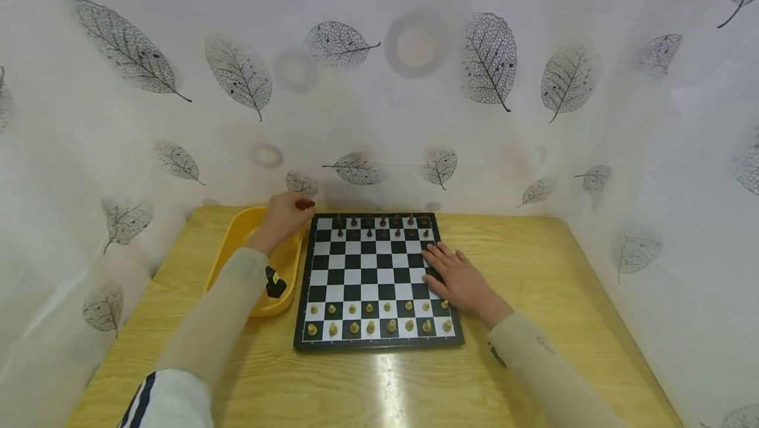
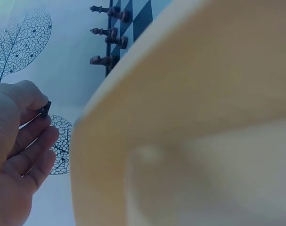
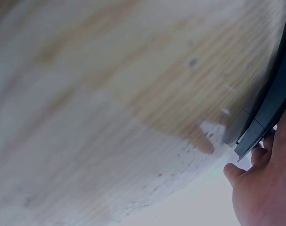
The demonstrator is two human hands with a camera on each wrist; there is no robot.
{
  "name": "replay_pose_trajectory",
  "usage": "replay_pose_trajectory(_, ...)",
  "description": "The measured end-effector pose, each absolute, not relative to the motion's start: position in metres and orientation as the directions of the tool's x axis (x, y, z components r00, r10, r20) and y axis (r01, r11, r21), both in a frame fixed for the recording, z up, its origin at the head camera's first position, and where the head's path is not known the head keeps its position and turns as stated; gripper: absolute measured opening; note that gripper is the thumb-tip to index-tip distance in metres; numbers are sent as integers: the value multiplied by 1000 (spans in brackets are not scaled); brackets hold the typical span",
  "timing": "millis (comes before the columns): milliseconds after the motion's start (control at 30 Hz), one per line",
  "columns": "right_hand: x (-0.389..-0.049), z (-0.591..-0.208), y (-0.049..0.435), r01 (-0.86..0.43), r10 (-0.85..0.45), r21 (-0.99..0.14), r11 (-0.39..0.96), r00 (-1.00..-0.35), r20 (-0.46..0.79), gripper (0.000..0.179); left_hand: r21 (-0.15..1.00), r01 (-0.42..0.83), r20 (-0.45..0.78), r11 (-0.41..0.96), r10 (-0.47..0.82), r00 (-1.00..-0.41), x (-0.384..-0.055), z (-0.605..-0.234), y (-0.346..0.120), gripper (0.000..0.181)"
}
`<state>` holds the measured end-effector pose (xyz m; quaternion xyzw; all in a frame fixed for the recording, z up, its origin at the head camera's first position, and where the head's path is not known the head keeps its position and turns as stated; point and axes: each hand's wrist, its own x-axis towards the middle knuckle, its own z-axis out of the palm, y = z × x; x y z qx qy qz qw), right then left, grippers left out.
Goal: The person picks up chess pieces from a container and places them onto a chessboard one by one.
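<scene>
Over the back right rim of the yellow tray (image 1: 288, 296), beside the board's back left corner, my left hand (image 1: 283, 218) holds a small dark chess piece (image 2: 45, 109). Thumb and fingertips pinch it, hiding most of its shape. My right hand (image 1: 464, 281) rests on the right edge of the chessboard (image 1: 379, 347) with its fingers spread over the squares. Dark red-brown chess pieces (image 1: 383, 221) stand in two rows along the far side of the board. Yellow-gold chess pieces (image 1: 392, 325) fill two rows on the near side.
A wooden table (image 1: 534, 263) carries the board and the tray, which stands close to the board's left side. Behind and on both sides hangs a white curtain (image 1: 379, 118) with a leaf print. The left forearm crosses over the tray.
</scene>
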<state>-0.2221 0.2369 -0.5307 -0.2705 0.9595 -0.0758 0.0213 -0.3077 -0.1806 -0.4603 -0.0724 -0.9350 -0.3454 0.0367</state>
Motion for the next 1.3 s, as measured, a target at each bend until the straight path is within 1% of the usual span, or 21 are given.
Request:
replay_pose_trajectory(300,-223,-532,237,-521,-528,-159,838,-849,2,68,639,104,66,762,81,-995,-312,-465,-170,26)
replay_pose_trajectory(567,-224,-532,237,-512,-519,-154,845,-855,0,69,608,133,84,783,103,-991,-315,-464,-168,27)
replay_pose_trajectory(833,-224,-534,238,-510,-517,-155,846,-856,-4,69,600,138,46,788,137,-989,-316,-464,-169,27)
replay_pose_trajectory(1300,-224,-536,238,-499,-506,-164,851,-862,-4,69,532,112,-54,840,165,-985,-323,-470,-167,29)
